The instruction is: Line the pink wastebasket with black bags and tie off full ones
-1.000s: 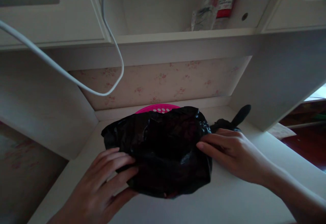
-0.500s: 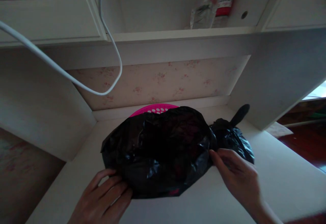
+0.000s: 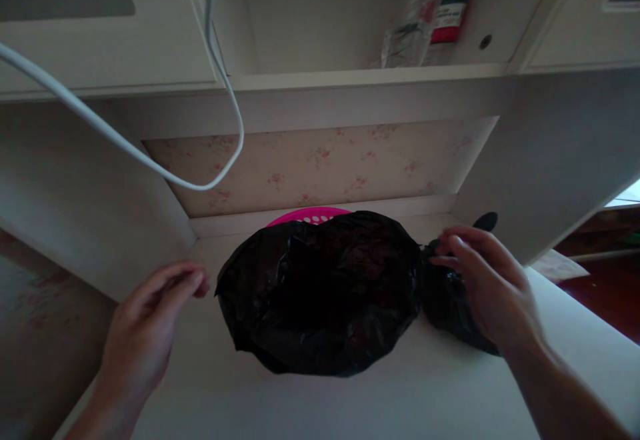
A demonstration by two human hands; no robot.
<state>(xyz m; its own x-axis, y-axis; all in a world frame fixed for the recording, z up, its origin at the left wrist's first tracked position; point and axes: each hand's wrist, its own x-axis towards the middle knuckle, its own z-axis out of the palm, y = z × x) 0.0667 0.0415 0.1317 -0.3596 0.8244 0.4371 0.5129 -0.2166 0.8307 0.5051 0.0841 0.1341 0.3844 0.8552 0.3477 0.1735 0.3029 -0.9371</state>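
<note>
**Black bag on table, both hands at its sides**

The black plastic bag [image 3: 320, 293] lies bunched on the white table [image 3: 430, 393], covering most of a pink perforated basket [image 3: 307, 214] behind it. My left hand [image 3: 143, 333] hovers off the bag's left edge, fingers loosely spread, holding nothing. My right hand [image 3: 487, 287] rests over the bag's twisted tail end, fingers curved; whether they grip it I cannot tell. A white cable [image 3: 150, 160] hangs above.
</note>
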